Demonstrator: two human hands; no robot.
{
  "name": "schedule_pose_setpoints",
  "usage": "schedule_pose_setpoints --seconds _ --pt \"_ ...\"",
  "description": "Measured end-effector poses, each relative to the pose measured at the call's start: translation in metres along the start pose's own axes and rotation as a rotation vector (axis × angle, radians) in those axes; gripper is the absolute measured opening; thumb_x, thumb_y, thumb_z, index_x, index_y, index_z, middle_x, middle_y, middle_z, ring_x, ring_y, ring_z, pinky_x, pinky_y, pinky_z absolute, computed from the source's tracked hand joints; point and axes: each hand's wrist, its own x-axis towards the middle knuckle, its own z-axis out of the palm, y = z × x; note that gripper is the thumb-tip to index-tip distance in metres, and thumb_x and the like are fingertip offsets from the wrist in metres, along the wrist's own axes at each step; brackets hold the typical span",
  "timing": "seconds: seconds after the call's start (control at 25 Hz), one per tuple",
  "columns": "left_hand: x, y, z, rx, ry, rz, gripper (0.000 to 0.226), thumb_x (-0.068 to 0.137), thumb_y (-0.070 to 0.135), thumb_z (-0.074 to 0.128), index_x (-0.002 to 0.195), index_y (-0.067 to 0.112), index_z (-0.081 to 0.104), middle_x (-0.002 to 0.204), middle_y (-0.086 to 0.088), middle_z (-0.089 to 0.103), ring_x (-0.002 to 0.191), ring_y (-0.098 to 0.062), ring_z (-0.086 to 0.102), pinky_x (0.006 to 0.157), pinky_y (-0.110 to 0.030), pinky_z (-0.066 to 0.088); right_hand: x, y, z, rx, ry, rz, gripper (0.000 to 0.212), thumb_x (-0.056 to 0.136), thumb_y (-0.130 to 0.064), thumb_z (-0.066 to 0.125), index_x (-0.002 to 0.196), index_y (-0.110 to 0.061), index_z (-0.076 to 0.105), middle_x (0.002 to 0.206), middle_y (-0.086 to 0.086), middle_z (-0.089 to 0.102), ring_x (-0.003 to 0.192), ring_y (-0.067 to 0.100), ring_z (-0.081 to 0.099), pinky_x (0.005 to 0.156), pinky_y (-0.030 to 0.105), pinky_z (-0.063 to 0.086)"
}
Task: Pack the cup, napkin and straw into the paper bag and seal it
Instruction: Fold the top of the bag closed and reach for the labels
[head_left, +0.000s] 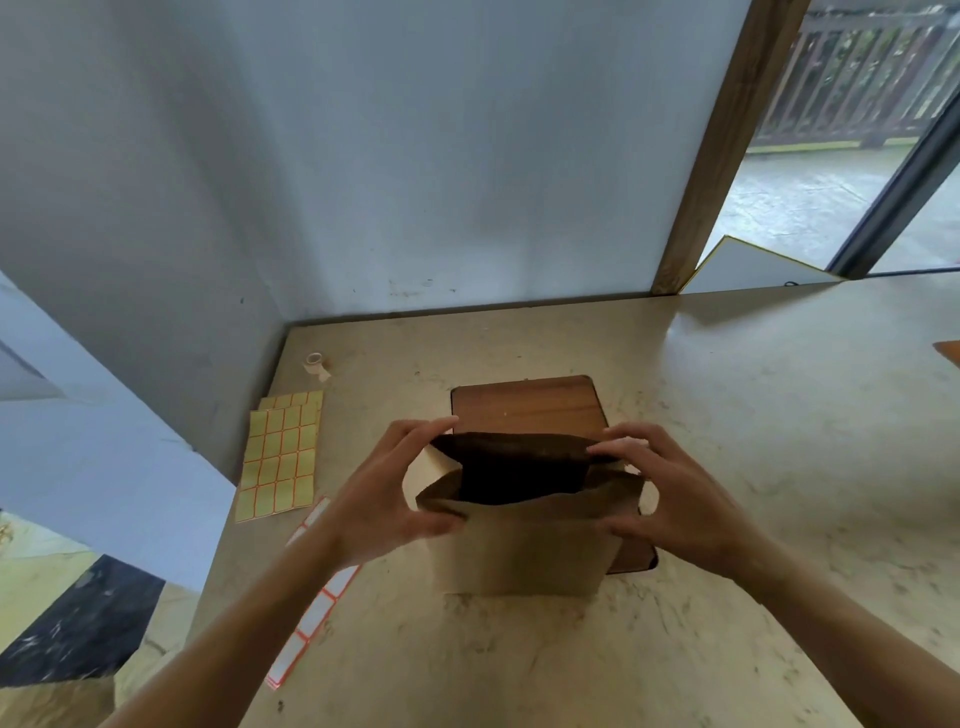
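A brown paper bag stands upright on the table's middle, its mouth open and its inside too dark to see into. My left hand grips the bag's left top edge, fingers over the far rim and thumb on the near side. My right hand grips the right top edge the same way. No cup, napkin or straw shows anywhere in the head view.
A wooden board lies under and behind the bag on the beige table. A yellow label sheet, a white label strip and a small tape roll lie at the left. A wall stands behind.
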Motion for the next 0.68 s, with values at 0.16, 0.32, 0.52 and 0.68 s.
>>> schedule_pose_setpoints --seconds 0.16,0.32,0.52,0.68 --pt "0.005 -0.005 0.008 -0.08 0.07 0.008 0.075 0.073 0.029 0.082 0.132 0.048 0.041 0.109 0.022 0.061 0.106 0.0 0.057 0.093 -0.018 0.043 0.002 0.0 0.007 0.107 0.077 0.105 0.043 0.074 -0.032 0.079 0.103 -0.039 0.049 0.105 -0.013 0.063 0.094 0.007 0.062 0.08 0.025 0.054" --pt "0.005 -0.013 0.018 -0.166 0.082 0.022 0.054 0.081 0.034 0.074 0.129 0.043 0.05 0.103 0.023 0.066 0.101 -0.002 0.062 0.086 -0.015 0.048 0.004 0.002 0.019 0.224 0.098 0.166 0.05 0.077 -0.027 0.077 0.107 -0.044 0.041 0.099 -0.016 0.066 0.087 -0.001 0.063 0.075 0.008 0.047" --pt "0.003 -0.015 0.025 -0.212 0.125 -0.017 0.035 0.086 0.043 0.065 0.119 0.051 0.056 0.107 0.034 0.061 0.1 0.006 0.059 0.072 -0.01 0.05 0.008 -0.001 0.021 0.288 0.128 0.154 0.036 0.083 -0.027 0.07 0.109 -0.044 0.052 0.095 -0.015 0.066 0.083 -0.002 0.064 0.066 0.014 0.054" --pt "0.004 -0.011 0.031 -0.2 0.163 -0.057 0.029 0.088 0.044 0.057 0.116 0.053 0.054 0.104 0.029 0.061 0.099 0.009 0.057 0.07 -0.007 0.048 0.009 0.002 0.027 0.148 0.118 0.168 0.034 0.09 -0.035 0.059 0.122 -0.045 0.05 0.104 -0.012 0.06 0.084 0.013 0.062 0.069 0.031 0.058"
